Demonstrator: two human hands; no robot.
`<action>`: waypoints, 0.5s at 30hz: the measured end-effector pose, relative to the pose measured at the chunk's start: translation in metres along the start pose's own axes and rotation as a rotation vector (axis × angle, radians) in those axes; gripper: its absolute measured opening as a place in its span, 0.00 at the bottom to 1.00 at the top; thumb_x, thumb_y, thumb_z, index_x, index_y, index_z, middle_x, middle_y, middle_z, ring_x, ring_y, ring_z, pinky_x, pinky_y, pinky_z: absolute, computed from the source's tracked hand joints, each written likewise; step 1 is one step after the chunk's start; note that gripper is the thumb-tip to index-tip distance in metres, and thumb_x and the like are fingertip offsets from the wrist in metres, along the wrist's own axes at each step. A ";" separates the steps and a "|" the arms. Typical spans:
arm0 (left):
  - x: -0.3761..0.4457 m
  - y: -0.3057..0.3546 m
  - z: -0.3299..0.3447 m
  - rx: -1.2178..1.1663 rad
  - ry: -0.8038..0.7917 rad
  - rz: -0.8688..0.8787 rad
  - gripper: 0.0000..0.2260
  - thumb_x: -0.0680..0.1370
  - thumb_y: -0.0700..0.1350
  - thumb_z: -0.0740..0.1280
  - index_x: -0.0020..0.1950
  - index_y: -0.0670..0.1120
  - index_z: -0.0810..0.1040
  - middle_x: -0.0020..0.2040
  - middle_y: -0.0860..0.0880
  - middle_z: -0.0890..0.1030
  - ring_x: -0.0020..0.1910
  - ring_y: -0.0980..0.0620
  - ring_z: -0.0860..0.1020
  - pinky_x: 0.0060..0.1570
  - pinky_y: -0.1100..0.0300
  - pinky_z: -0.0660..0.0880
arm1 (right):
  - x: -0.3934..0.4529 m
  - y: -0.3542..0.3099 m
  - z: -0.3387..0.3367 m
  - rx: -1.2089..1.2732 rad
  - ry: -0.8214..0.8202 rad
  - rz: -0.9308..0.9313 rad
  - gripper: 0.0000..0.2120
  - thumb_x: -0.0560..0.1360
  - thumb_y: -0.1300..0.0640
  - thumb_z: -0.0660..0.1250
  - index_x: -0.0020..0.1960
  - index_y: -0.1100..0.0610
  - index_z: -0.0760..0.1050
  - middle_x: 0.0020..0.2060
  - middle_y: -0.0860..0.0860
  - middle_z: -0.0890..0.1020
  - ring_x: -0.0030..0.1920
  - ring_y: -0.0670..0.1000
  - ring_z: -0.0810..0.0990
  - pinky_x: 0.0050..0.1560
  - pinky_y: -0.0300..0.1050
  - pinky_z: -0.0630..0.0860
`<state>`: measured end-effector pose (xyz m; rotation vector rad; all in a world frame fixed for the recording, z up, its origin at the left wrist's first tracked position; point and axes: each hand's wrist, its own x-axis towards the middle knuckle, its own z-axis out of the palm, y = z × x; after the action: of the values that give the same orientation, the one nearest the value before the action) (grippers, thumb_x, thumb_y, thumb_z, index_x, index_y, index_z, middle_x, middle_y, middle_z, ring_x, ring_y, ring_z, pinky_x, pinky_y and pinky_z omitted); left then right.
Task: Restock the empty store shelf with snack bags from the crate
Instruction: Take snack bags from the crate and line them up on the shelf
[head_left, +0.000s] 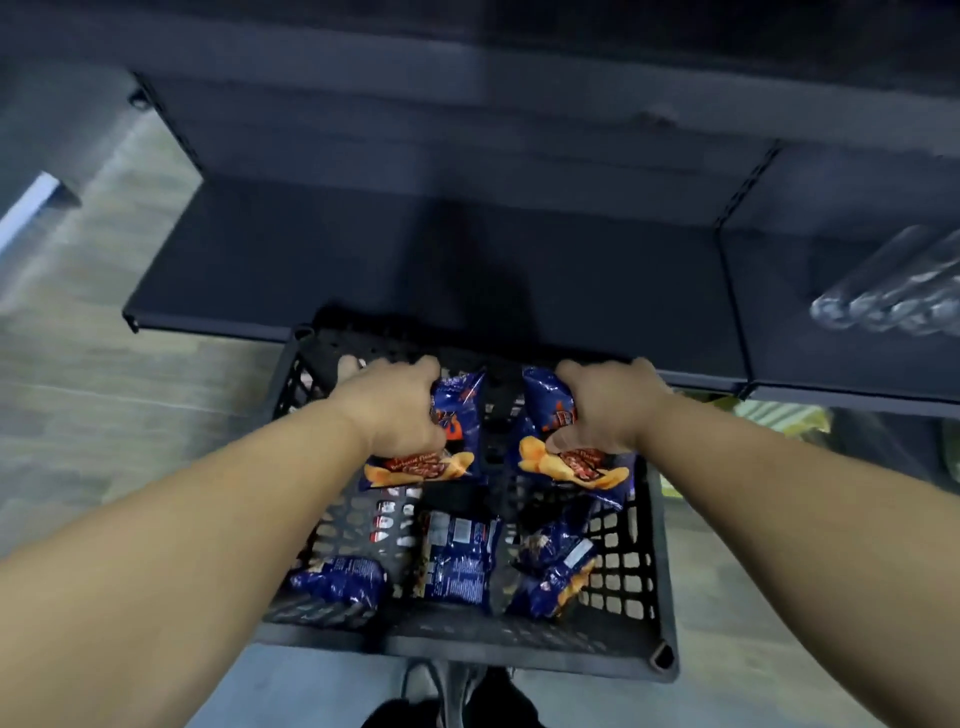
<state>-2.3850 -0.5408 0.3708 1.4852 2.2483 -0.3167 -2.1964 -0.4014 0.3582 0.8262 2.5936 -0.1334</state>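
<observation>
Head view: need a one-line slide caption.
Each hand, left and right, grips a blue snack bag over the black crate, below an empty dark shelf.

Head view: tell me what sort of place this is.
Most likely a shop aisle. Dark metal shelves stand bare, a black plastic crate of blue snack bags sits below them, and wrapped clear bottles lie on the next shelf bay.

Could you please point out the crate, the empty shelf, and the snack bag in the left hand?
crate (658, 566): head view, on its right side wall.
empty shelf (291, 260): head view, bare surface.
snack bag in the left hand (465, 415): head view, blue front.
</observation>
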 end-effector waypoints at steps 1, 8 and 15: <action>-0.004 0.000 -0.005 0.000 0.008 0.010 0.23 0.71 0.58 0.67 0.62 0.53 0.66 0.53 0.51 0.75 0.59 0.46 0.71 0.61 0.45 0.58 | -0.006 0.000 -0.005 0.008 0.007 0.008 0.36 0.68 0.31 0.67 0.66 0.51 0.63 0.53 0.49 0.80 0.56 0.56 0.77 0.55 0.52 0.65; -0.044 0.004 -0.034 0.056 0.107 0.077 0.26 0.71 0.59 0.65 0.67 0.55 0.65 0.57 0.50 0.71 0.61 0.45 0.70 0.61 0.45 0.59 | -0.054 -0.018 -0.048 0.071 0.059 0.066 0.37 0.64 0.30 0.70 0.62 0.51 0.63 0.47 0.48 0.79 0.53 0.55 0.78 0.50 0.50 0.64; -0.095 0.015 -0.074 0.056 0.202 0.132 0.19 0.72 0.58 0.63 0.61 0.54 0.68 0.49 0.53 0.74 0.54 0.47 0.73 0.57 0.48 0.60 | -0.115 -0.027 -0.082 0.107 0.120 0.132 0.38 0.63 0.29 0.70 0.62 0.51 0.62 0.42 0.45 0.75 0.51 0.55 0.78 0.49 0.49 0.65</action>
<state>-2.3556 -0.5825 0.4809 1.7565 2.2956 -0.1986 -2.1561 -0.4677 0.4790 1.0709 2.6522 -0.1906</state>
